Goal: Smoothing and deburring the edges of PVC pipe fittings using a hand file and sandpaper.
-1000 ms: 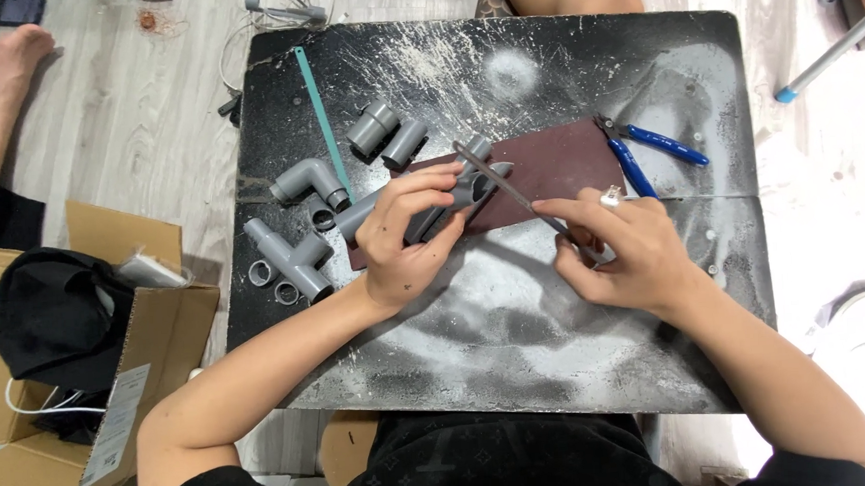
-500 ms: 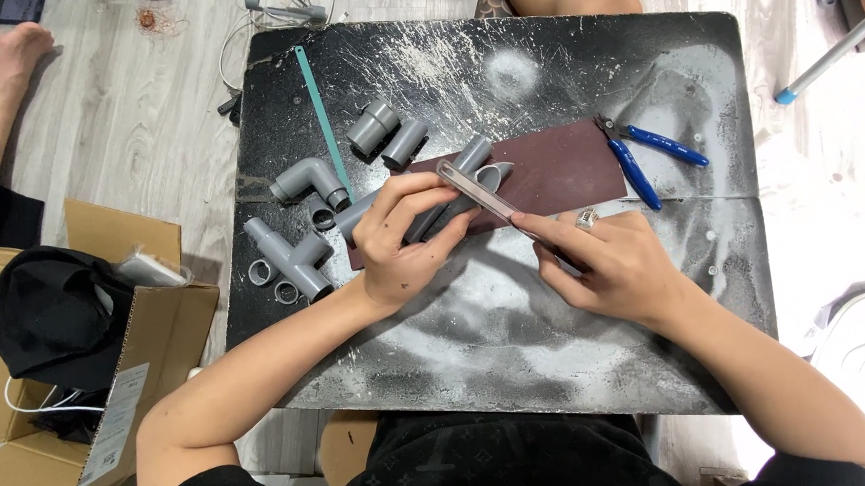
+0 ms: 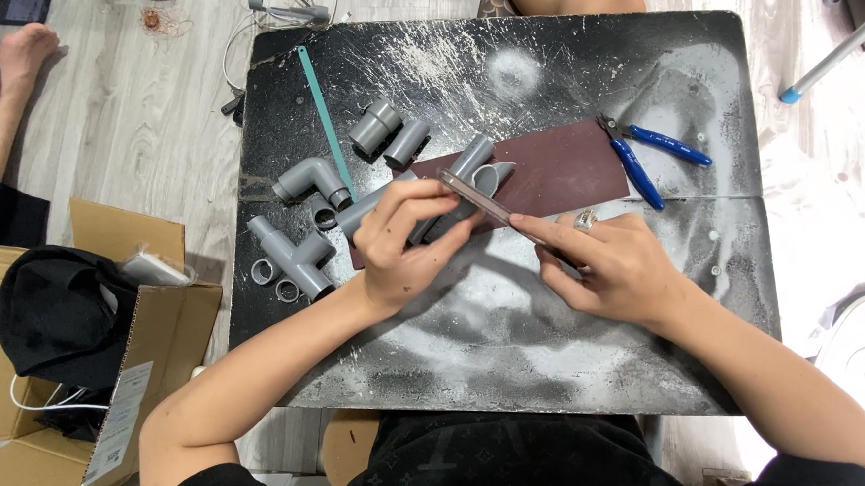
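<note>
File (image 3: 495,208) shifted, between both hands' fingers (image 3: 420,196)

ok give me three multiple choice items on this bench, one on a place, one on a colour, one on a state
1. Where do the pliers lie?
A. right of the brown sheet
B. in the cardboard box
C. under the left hand

2. What colour are the plier handles?
A. red
B. blue
C. yellow

3. What is the right hand doing?
A. lying flat and empty
B. holding a slim flat file
C. gripping the pliers

Answers: A, they lie by the sheet's right end; B, both handles are blue; B, the file runs from its fingers across the grey pipe held by the left hand.
</note>
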